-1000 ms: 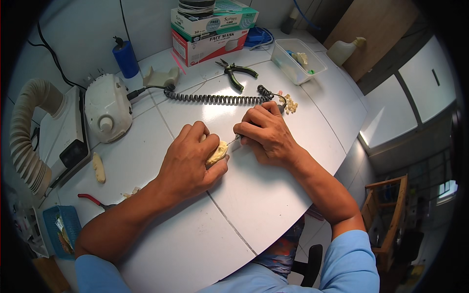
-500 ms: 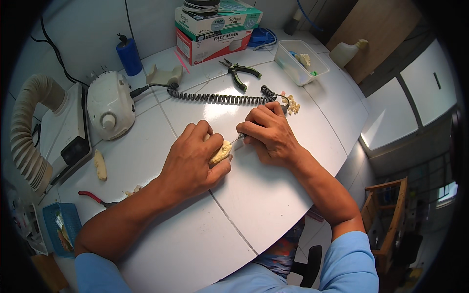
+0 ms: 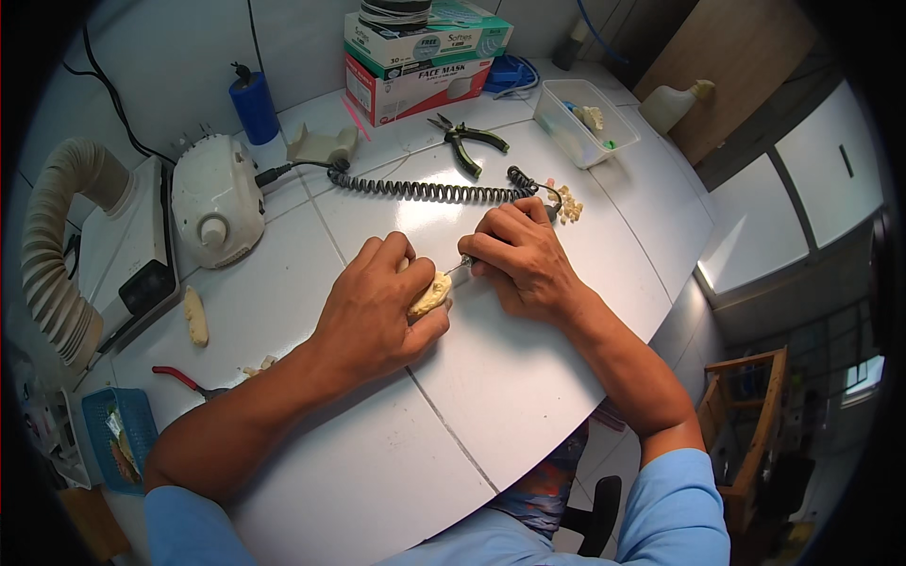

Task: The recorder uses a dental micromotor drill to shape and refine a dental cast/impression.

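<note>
Cream cast [image 3: 430, 294] sat mid-tabletop, clasped in the left hand [image 3: 373, 307], while the right hand [image 3: 522, 259], fingers curled tight round a handpiece [image 3: 460, 268], touched its tip there, trimming seemingly unfinished.

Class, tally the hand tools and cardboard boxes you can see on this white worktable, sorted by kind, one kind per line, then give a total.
Pliers: 2, a dark-handled pair by the coiled cable and a red-handled pair near the left hand
Handpiece on the coiled cable: 1, held in the right hand
Stacked cardboard boxes: 2, a teal one on a red-and-white one
Total: 5
</note>
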The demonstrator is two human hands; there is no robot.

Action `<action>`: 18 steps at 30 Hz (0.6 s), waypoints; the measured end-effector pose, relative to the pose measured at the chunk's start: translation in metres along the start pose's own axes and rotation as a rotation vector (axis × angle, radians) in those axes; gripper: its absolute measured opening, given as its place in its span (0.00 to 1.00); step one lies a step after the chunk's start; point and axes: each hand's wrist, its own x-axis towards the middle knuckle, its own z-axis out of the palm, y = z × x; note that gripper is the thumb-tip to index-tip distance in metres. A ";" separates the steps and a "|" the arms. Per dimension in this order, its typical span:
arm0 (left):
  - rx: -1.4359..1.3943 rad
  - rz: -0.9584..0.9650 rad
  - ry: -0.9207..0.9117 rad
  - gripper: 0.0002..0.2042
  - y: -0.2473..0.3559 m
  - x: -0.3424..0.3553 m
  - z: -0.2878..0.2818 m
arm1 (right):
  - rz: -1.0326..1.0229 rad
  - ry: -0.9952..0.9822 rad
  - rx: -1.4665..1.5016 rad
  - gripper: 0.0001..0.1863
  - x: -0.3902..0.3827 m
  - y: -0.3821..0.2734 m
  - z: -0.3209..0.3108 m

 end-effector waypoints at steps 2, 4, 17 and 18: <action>0.005 -0.007 -0.010 0.16 0.001 0.000 -0.001 | 0.004 -0.008 0.000 0.09 0.000 0.000 0.000; 0.006 -0.005 -0.004 0.16 0.000 0.000 0.000 | 0.003 -0.006 0.000 0.08 0.000 0.001 0.001; 0.006 -0.003 -0.003 0.16 0.000 0.000 0.000 | 0.013 -0.001 -0.001 0.07 0.000 0.000 0.002; 0.006 -0.003 -0.003 0.16 0.000 0.000 0.000 | 0.013 -0.001 0.000 0.07 0.000 0.000 0.002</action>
